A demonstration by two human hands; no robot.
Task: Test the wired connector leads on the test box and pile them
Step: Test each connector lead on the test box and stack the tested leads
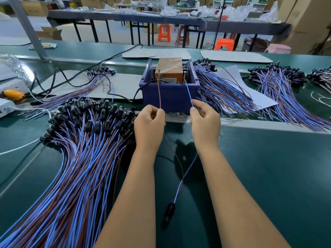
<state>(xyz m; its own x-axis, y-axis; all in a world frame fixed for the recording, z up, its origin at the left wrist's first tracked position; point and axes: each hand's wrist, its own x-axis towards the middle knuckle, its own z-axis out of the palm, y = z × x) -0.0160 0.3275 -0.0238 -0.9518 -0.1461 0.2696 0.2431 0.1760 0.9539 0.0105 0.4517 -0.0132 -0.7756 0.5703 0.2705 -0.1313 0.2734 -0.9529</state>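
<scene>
An orange test box (169, 68) sits inside a blue plastic bin (170, 93) at the middle of the green bench. My left hand (149, 122) pinches the brown wire (159, 93) of one lead, whose tip reaches the box's left upright pin. My right hand (205, 120) pinches the blue wire (189, 94), whose tip reaches the right pin. Both wires hang down between my forearms to a black connector (170, 209) near the bench surface.
A big pile of blue and brown leads with black connectors (86, 140) covers the bench on the left. More leads (232, 97) fan out right of the bin, with further bundles (279, 77) at far right. Black cables and white devices lie at far left.
</scene>
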